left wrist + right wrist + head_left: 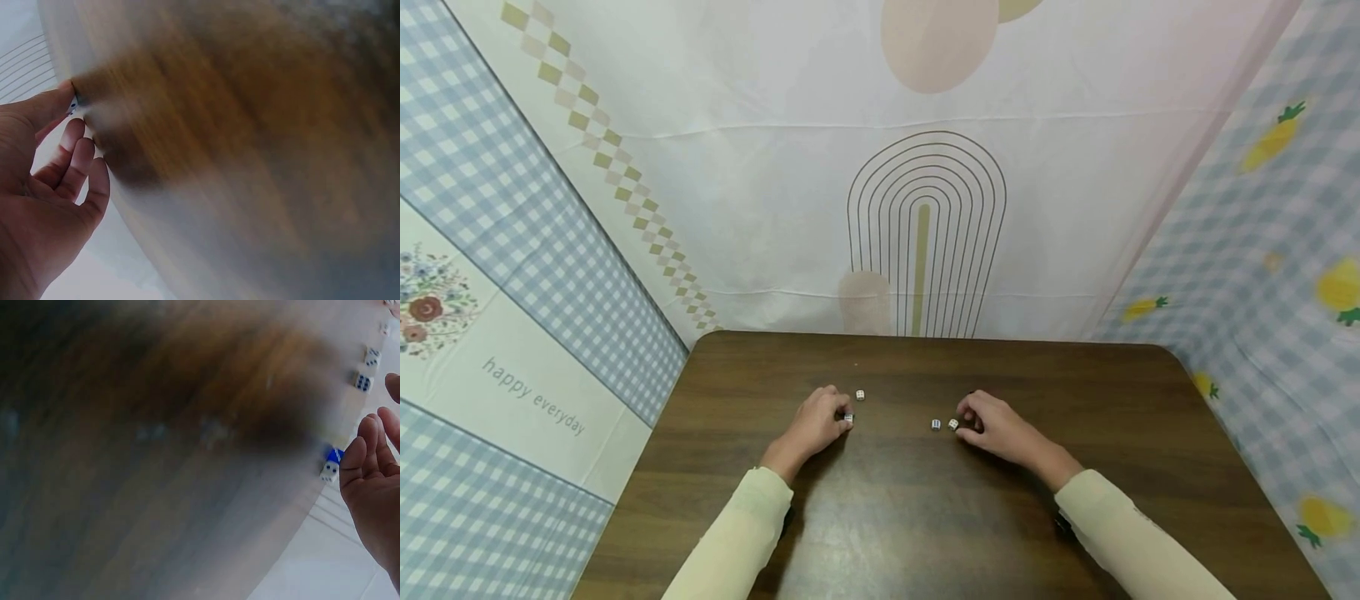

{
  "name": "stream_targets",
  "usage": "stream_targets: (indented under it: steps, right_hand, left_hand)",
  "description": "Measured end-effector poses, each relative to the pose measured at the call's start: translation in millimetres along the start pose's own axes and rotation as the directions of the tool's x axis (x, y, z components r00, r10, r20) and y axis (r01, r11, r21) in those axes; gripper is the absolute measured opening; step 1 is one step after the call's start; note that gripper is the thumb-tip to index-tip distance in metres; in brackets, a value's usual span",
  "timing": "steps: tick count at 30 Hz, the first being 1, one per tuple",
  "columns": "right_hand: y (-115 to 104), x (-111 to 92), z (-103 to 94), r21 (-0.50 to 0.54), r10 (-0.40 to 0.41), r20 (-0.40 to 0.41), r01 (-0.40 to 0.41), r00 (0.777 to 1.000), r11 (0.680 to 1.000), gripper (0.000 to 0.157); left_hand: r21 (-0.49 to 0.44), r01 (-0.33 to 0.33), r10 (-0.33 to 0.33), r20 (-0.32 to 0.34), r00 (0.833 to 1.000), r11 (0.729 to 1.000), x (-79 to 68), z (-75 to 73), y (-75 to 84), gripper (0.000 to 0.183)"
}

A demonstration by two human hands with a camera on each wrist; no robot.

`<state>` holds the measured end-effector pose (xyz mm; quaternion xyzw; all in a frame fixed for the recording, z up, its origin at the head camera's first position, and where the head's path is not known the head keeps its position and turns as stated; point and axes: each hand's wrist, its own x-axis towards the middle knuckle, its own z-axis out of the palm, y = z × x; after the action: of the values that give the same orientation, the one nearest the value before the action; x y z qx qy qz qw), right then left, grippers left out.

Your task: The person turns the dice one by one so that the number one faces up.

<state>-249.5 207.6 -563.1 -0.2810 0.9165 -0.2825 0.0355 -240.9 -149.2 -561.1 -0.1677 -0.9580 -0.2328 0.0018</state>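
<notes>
My left hand pinches a small white die between thumb and fingertips, low over the brown table. In the left wrist view only a sliver of that die shows between them. Just beyond it lies another white die. On the other side, my right hand has relaxed, bent fingers, its thumb and index finger apart beside a spotted die. A second die lies to the left of that one. Close by the outer fingers, the right wrist view has a white die touching a blue piece.
The wooden table has a glossy top with rounded far corners. Behind it hangs a white patterned cloth. Blue checked cloths cover the sides.
</notes>
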Motion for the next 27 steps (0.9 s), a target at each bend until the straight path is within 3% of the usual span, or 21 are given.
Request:
stream_targets:
  steps: [7,16,27]
  right_hand:
    - [-6,9,5.2,-0.038,0.048,0.007,-0.048,0.999,0.998,0.024]
    - [-7,13,8.2,-0.103,-0.005,0.017,0.007,1.0,0.995,0.015]
    - [-6,11,6.4,-0.116,-0.016,0.013,0.018,1.0,0.993,0.01]
  left_hand:
    - [-0.003,0.0,0.0,0.004,1.0,1.0,0.4,-1.4,-1.2,0.019]
    - [-0.012,-0.005,0.005,0.004,1.0,1.0,2.1,0.1,-0.5,0.018]
    - [-0.013,0.006,-0.006,0.011,1.0,1.0,-0.3,-0.5,0.0,0.017]
